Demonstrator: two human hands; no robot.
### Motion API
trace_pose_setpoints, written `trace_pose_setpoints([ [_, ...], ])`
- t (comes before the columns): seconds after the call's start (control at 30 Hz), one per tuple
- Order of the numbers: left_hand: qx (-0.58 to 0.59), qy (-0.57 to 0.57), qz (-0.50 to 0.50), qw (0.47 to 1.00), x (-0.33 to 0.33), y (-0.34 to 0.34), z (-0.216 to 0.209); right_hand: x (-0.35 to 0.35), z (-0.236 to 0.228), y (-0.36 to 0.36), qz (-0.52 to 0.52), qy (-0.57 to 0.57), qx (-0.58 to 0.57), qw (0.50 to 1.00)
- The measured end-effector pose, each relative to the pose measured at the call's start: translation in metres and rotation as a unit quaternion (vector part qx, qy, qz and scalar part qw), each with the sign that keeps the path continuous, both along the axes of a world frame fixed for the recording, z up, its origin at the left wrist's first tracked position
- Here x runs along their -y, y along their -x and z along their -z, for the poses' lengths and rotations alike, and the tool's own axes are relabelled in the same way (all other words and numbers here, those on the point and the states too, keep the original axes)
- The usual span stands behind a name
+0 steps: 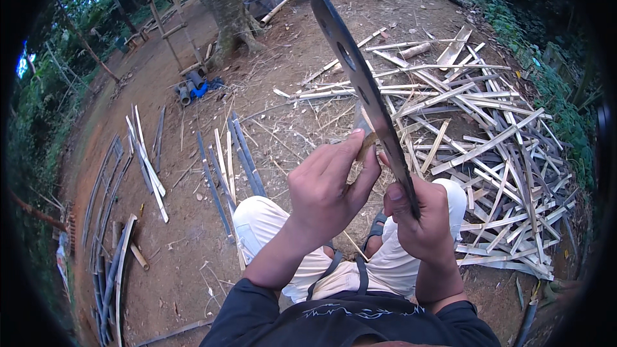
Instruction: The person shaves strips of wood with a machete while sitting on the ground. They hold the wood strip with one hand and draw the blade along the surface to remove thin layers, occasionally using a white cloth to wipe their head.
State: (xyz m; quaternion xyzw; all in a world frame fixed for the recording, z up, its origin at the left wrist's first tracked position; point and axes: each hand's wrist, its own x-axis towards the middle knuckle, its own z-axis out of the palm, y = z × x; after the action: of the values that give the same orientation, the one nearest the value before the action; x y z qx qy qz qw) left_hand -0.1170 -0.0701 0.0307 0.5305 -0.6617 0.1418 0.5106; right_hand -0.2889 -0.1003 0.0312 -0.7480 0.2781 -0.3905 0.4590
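Well left of the left hand, pale strips lie roughly lengthwise together, perhaps sorted for easy picking up; dark strips lie nearer that hand. The left hand's thumb and fingers pinch a small brownish piece at their tips, apparently for fine control close beside the blade. Just to its right, the dark, holed blade rises from the right hand, whose fingers and thumb close around its lower end, seemingly leaving most of its length free. Right of that hand sprawls a tangled strip pile, probably heaped aside for legroom.
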Motion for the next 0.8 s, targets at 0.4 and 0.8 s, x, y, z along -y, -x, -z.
trace_pose_setpoints([
  [0.4, 0.027, -0.005, 0.046, 0.999, 0.019, -0.006, -0.025, 0.017, -0.018, 0.002, 0.058, -0.006, -0.012, 0.998],
  [0.8, -0.170, -0.045, 0.090, 0.980, 0.036, 0.014, -0.023, 0.049, -0.044, 0.005, 0.075, -0.032, -0.075, 0.994],
])
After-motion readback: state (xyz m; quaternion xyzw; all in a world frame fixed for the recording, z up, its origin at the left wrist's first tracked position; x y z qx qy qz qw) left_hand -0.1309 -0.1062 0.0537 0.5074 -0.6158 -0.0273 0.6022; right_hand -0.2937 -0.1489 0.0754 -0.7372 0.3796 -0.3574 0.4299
